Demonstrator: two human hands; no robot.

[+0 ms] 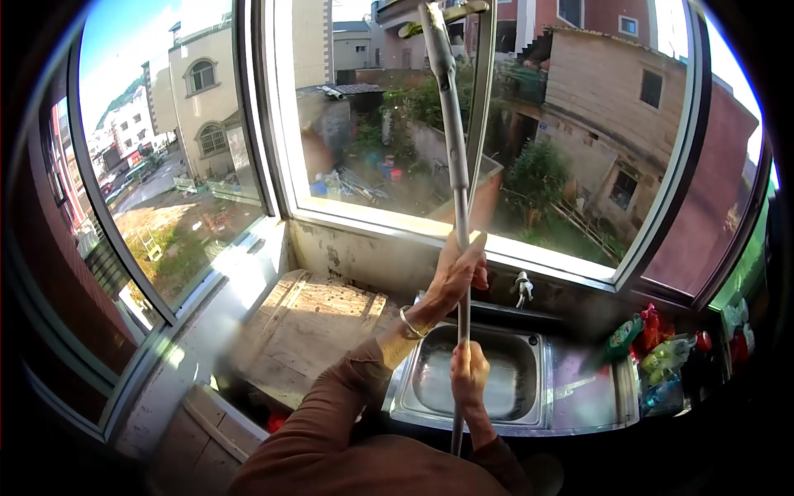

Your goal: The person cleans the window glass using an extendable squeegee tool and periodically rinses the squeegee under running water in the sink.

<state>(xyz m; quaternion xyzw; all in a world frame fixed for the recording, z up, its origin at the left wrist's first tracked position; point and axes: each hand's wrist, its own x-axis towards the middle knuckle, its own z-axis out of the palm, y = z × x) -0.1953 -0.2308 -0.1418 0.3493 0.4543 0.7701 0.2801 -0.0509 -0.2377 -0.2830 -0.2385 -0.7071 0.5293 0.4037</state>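
Both hands grip a long grey telescopic pole (454, 140), which stands nearly upright in front of the window. Its T-shaped head (432, 23) looks like a window squeegee and lies against or close to the glass at the top of view; contact is hard to tell. My left hand (456, 273) is the upper one, closed round the pole at sill height, a bracelet (411, 322) on its wrist. Lower down, my right hand (470, 372) is wrapped round the same pole above the sink (542, 388). The pole's bottom end is hidden near my body.
A tap (523, 289) sticks out behind the sink. Bottles and plastic bags (666, 360) crowd the counter's right end. Wooden boards (310, 318) lie left of the sink. Window frames (270, 107) enclose the corner, with buildings outside.
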